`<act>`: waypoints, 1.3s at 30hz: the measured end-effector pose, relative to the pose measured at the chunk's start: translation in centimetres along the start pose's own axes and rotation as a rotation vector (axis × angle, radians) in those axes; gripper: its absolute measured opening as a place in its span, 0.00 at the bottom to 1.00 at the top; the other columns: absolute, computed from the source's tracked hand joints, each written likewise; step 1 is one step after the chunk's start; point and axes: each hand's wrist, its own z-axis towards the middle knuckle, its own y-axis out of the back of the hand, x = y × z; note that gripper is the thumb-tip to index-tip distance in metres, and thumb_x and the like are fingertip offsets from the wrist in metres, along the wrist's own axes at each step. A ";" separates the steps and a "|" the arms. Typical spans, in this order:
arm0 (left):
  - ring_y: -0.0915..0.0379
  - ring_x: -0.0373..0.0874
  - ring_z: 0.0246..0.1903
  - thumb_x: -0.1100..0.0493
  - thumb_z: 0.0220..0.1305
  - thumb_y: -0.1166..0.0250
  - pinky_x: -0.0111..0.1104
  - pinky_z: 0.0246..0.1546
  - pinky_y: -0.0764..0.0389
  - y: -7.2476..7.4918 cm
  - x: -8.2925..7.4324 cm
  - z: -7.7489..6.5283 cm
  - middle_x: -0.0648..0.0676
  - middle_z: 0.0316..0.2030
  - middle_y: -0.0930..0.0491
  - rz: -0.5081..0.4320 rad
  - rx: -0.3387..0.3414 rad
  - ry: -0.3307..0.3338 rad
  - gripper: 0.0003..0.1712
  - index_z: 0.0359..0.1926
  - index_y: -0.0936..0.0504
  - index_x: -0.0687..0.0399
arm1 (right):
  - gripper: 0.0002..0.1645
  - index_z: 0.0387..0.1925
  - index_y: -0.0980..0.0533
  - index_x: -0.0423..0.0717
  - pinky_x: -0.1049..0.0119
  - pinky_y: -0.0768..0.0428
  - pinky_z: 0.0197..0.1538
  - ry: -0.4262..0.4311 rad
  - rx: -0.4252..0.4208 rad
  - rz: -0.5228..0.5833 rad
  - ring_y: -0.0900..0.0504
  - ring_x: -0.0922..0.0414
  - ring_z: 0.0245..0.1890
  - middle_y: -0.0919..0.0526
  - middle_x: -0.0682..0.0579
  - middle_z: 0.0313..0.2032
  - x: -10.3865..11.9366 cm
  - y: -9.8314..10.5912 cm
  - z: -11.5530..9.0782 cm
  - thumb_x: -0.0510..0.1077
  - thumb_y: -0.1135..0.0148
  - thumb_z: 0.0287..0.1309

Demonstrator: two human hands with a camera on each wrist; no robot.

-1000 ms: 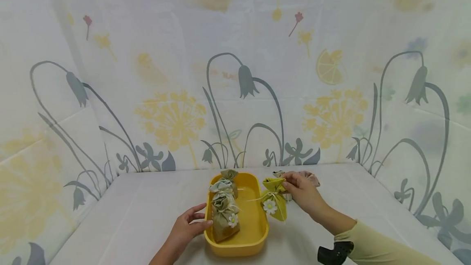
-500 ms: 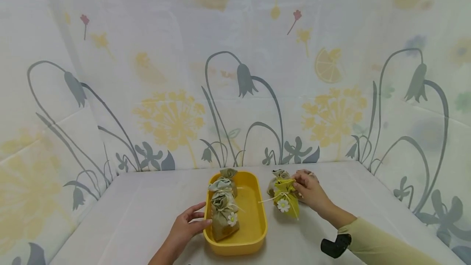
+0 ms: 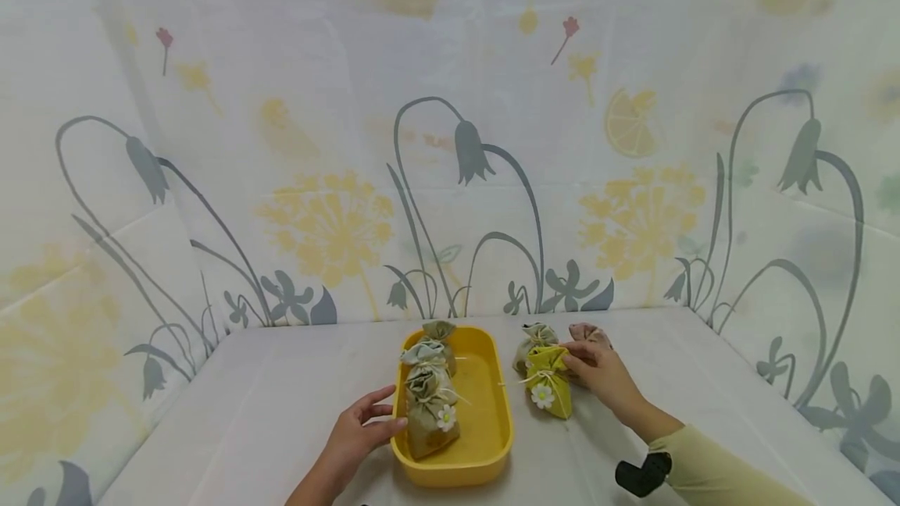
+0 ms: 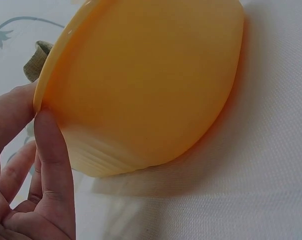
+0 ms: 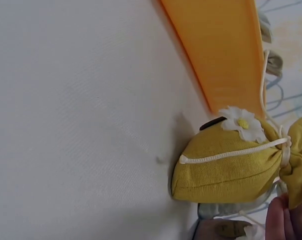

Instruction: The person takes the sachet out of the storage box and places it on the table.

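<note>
A yellow-green drawstring pouch [image 3: 560, 404] with a white fabric flower stands on the table right of a yellow plastic tub [image 3: 451, 477]. My right hand [image 3: 610, 381] pinches its gathered top; in the right wrist view the fingertips [image 5: 277, 220] are at the cloth above the cord. My left hand [image 3: 357, 429] grips the tub's left rim between thumb and fingers, as the left wrist view shows close up. Along the tub's left side stand a brown-olive pouch [image 3: 429, 432] with a flower, a pale blue-green pouch [image 3: 424, 354] and an olive pouch [image 3: 440, 331].
Just behind the yellow-green pouch is a grey-green pouch [image 3: 537, 332]. A pinkish pouch [image 3: 589, 333] stands behind my right hand, partly hidden. A white cloth [image 3: 267, 412] covers the table, and a flower-printed curtain [image 3: 450, 217] rises at its back.
My right hand has moved right with the yellow-green pouch, from beside the tub's rim to the table in front of the grey-green pouch. The left hand keeps its hold on the tub.
</note>
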 end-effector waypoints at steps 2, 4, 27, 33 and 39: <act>0.24 0.44 0.37 0.52 0.47 0.26 0.38 0.40 0.19 0.0 0.0 0.0 0.59 0.43 0.25 -0.001 -0.002 0.003 0.45 0.63 0.34 0.64 | 0.20 0.50 0.26 0.32 0.65 0.20 0.45 0.005 -0.003 -0.016 0.21 0.50 0.46 0.20 0.41 0.45 0.0 0.4 -0.3 0.41 0.41 0.61; 0.24 0.44 0.37 0.51 0.47 0.26 0.38 0.40 0.19 0.0 0.0 0.0 0.59 0.43 0.25 -0.001 -0.004 0.006 0.45 0.64 0.34 0.64 | 0.22 0.52 0.26 0.33 0.67 0.21 0.46 0.008 0.000 -0.037 0.22 0.48 0.48 0.20 0.41 0.45 0.2 0.7 -0.8 0.44 0.39 0.60; 0.25 0.44 0.36 0.52 0.46 0.25 0.38 0.40 0.19 -0.1 0.2 0.1 0.59 0.43 0.26 -0.019 -0.006 0.005 0.46 0.64 0.34 0.63 | 0.23 0.53 0.29 0.26 0.68 0.21 0.44 -0.103 0.029 0.036 0.20 0.51 0.43 0.20 0.40 0.43 1.9 0.5 -4.9 0.37 0.40 0.59; 0.25 0.44 0.37 0.52 0.46 0.25 0.38 0.40 0.19 -0.1 0.2 0.1 0.59 0.43 0.26 -0.009 -0.015 0.010 0.45 0.64 0.34 0.63 | 0.23 0.51 0.28 0.26 0.70 0.21 0.43 -0.045 0.061 0.056 0.20 0.54 0.41 0.19 0.39 0.41 2.5 -0.2 -5.0 0.38 0.38 0.58; 0.25 0.44 0.37 0.52 0.47 0.26 0.38 0.40 0.19 0.0 0.2 0.1 0.59 0.43 0.25 0.003 -0.016 0.024 0.45 0.64 0.34 0.63 | 0.23 0.50 0.27 0.26 0.70 0.21 0.42 -0.021 0.095 0.052 0.20 0.54 0.41 0.19 0.39 0.41 3.1 -1.0 -5.0 0.40 0.38 0.57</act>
